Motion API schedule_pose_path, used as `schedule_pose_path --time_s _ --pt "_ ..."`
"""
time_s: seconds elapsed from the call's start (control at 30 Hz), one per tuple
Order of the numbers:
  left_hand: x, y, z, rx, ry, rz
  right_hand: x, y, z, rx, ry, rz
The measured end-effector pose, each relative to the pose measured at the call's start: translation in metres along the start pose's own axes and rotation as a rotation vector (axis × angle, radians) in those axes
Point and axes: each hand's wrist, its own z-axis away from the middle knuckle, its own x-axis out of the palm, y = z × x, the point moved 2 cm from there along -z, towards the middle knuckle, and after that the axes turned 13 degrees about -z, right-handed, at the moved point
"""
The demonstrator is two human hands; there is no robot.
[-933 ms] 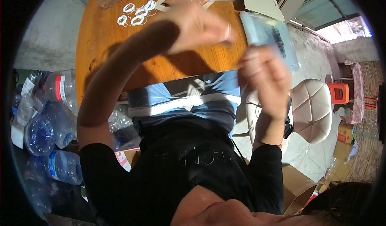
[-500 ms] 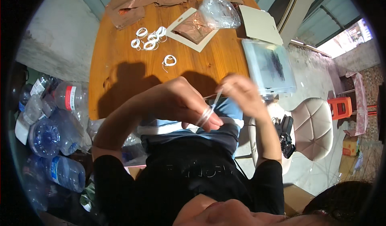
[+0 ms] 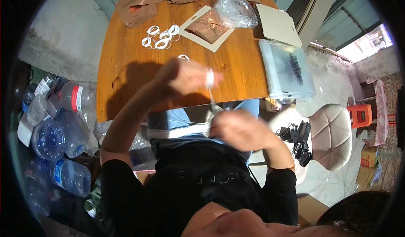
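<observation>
Several turns of white cord (image 3: 210,77) are wound round the fingers of my left hand (image 3: 187,76), which is raised over the table's near edge, fingers together and blurred. From there a taut strand runs down to my right hand (image 3: 240,129) above my lap. That hand is smeared by motion, its fingers bent in round the cord. Beyond my left hand, a single white coil (image 3: 183,57) is partly covered by it. Farther back lies a group of several small white cord coils (image 3: 163,36). A pale band of white material lies across my thighs.
On the wooden table (image 3: 236,76) are a card frame with a copper-coloured foil packet (image 3: 209,27), a clear plastic bag (image 3: 236,10), a beige card (image 3: 279,25) and a stack of clear sleeves (image 3: 287,70). Plastic bottles (image 3: 69,173) crowd the left; a cushioned chair (image 3: 330,138) stands right.
My left hand has swung up and away from me over the table, partly covering the single coil. My right hand has dropped toward my lap, and the strand between them now runs steeply.
</observation>
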Motion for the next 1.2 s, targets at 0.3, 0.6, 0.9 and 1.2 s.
schedule_pose_path --time_s 0.3,0.6,0.9,1.2 --pt "-0.011 -0.001 -0.015 -0.112 0.076 0.439 -0.008 0.007 -0.009 0.059 0.019 0.043" --pt "-0.013 -0.006 -0.019 -0.144 0.073 0.073 -0.008 0.006 -0.010 0.045 -0.048 -0.035" --pt "-0.016 0.011 -0.016 0.032 -0.001 0.278 -0.005 0.023 -0.015 0.108 -0.114 0.271" --pt "-0.020 0.013 0.003 0.009 0.149 0.094 0.001 0.034 -0.013 0.139 -0.168 0.351"
